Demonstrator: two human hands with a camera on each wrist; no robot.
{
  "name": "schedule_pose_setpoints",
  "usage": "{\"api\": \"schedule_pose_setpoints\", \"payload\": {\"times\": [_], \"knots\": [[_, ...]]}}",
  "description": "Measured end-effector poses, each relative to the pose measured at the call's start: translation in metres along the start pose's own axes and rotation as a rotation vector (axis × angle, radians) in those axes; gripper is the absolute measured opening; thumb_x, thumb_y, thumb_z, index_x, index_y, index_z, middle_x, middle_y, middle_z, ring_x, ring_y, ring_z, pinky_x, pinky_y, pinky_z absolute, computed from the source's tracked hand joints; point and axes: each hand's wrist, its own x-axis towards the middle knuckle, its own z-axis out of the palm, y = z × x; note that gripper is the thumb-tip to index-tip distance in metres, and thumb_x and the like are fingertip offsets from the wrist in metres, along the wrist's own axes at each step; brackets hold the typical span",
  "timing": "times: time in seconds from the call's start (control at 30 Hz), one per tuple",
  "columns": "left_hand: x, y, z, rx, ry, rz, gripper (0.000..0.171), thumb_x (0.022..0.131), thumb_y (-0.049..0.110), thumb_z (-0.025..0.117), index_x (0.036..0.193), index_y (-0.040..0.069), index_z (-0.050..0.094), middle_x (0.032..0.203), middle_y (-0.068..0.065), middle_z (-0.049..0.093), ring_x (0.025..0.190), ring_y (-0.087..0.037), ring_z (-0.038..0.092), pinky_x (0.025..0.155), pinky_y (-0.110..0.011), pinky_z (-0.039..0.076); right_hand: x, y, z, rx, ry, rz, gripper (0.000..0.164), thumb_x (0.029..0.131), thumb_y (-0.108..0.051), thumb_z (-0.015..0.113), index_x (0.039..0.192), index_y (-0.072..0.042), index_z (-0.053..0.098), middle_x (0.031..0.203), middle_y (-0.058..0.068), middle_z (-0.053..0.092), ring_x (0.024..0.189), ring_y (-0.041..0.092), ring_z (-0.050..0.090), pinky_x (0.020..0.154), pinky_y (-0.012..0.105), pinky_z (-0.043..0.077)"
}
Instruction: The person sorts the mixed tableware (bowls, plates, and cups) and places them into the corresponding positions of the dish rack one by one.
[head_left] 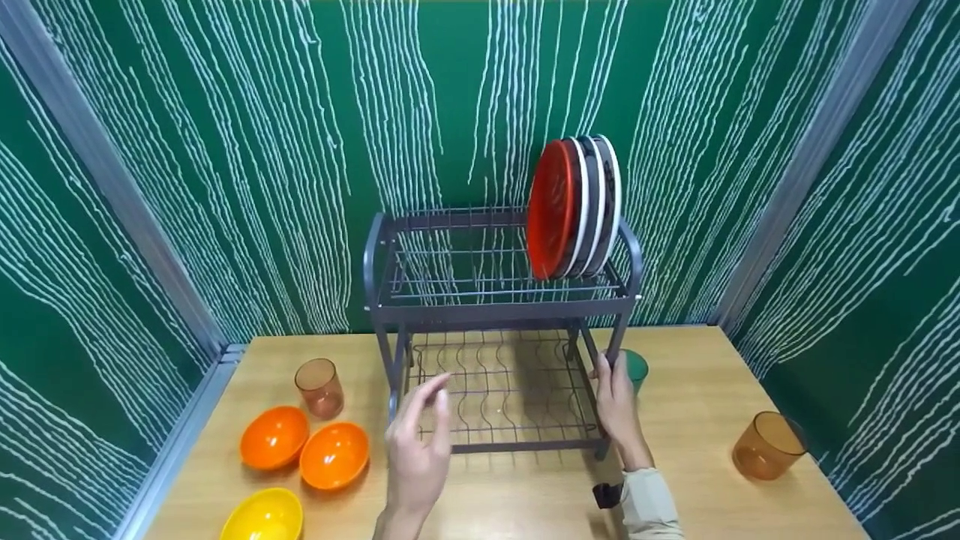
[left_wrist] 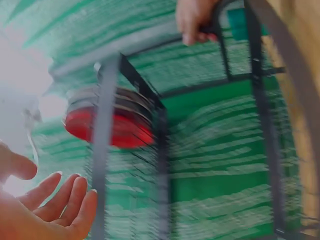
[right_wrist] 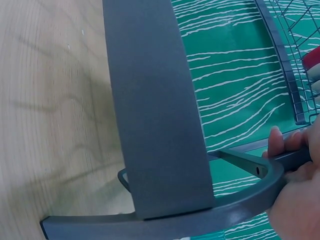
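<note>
A dark grey two-tier dish rack (head_left: 502, 313) stands on the wooden table. My right hand (head_left: 619, 401) grips its right front post below the upper tier; the right wrist view shows the fingers (right_wrist: 276, 142) curled round the bar. My left hand (head_left: 420, 454) is held up in front of the rack's left side, fingers loosely bent and holding nothing. In the upper tier's right end, a red plate (head_left: 551, 210) stands on edge beside several dark plates with white rims (head_left: 606, 206). The lower wire tier (head_left: 495, 390) holds no dishes. Partly hidden behind my right hand is a green cup (head_left: 636, 367).
Left of the rack are a brownish-pink cup (head_left: 320, 390), two orange bowls (head_left: 274, 439) (head_left: 335, 456) and a yellow bowl (head_left: 264, 517). An amber cup (head_left: 766, 448) stands near the table's right edge. Green walls with white lines (head_left: 457, 90) enclose the back and sides.
</note>
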Motion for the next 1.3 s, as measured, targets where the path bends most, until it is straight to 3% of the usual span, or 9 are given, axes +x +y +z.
{"api": "schedule_pose_setpoints", "payload": {"times": [0.13,0.27,0.6,0.8,0.97,1.13,1.3], "knots": [[-0.018,-0.019,-0.012,0.039,0.045,-0.133,0.024,0.092,0.006,0.06,0.115,0.012,0.065,0.105,0.006,0.067,0.09,-0.009,0.061,0.082,-0.021,0.049,-0.001,0.0,0.001,-0.006,-0.003,0.005,0.021,0.103,-0.011,0.038,0.104,0.009,0.045,0.081,0.007,0.046,0.064,0.017,0.039,0.057,0.028,0.035],[-0.028,-0.032,-0.021,0.077,0.077,-0.218,0.022,0.093,0.011,0.06,0.113,0.016,0.066,0.1,0.008,0.066,0.085,-0.007,0.06,0.075,-0.019,0.05,-0.001,0.0,0.0,0.002,-0.005,0.024,0.022,0.103,-0.013,0.037,0.106,0.007,0.045,0.082,0.007,0.046,0.065,0.019,0.039,0.057,0.028,0.034],[-0.046,-0.065,-0.04,0.196,0.192,-0.368,0.02,0.091,0.011,0.063,0.111,0.009,0.066,0.106,-0.002,0.066,0.095,-0.01,0.058,0.084,-0.03,0.047,-0.003,0.0,0.0,-0.01,-0.009,0.029,0.022,0.103,-0.013,0.037,0.107,0.008,0.045,0.084,0.008,0.049,0.064,0.018,0.039,0.057,0.029,0.034],[-0.057,-0.086,-0.047,0.263,0.257,-0.469,0.025,0.09,0.013,0.064,0.115,0.007,0.063,0.113,-0.01,0.062,0.103,-0.026,0.056,0.089,-0.042,0.044,-0.001,0.0,0.0,-0.002,-0.01,0.027,0.021,0.103,-0.014,0.037,0.105,0.006,0.045,0.081,0.007,0.045,0.063,0.015,0.036,0.057,0.028,0.033],[-0.06,-0.103,-0.054,0.338,0.318,-0.523,0.036,0.089,0.014,0.064,0.122,-0.001,0.057,0.123,-0.021,0.054,0.115,-0.037,0.047,0.099,-0.052,0.035,0.003,0.0,0.001,0.008,-0.009,0.004,0.02,0.103,-0.011,0.037,0.104,0.007,0.045,0.083,0.007,0.046,0.067,0.016,0.039,0.06,0.027,0.035],[-0.065,-0.118,-0.062,0.372,0.342,-0.628,0.051,0.089,0.018,0.062,0.133,-0.003,0.047,0.133,-0.027,0.045,0.123,-0.043,0.04,0.104,-0.055,0.029,0.004,-0.001,0.001,-0.015,0.002,-0.076,0.016,0.101,-0.003,0.037,0.101,0.01,0.045,0.082,0.009,0.049,0.064,0.017,0.039,0.057,0.026,0.034],[-0.075,-0.134,-0.067,0.411,0.372,-0.69,0.061,0.086,0.018,0.064,0.138,-0.003,0.04,0.138,-0.028,0.039,0.124,-0.047,0.036,0.104,-0.056,0.027,0.001,-0.001,0.001,-0.021,0.008,-0.076,0.016,0.101,-0.002,0.038,0.102,0.012,0.046,0.082,0.008,0.05,0.063,0.017,0.038,0.055,0.025,0.033]]}}
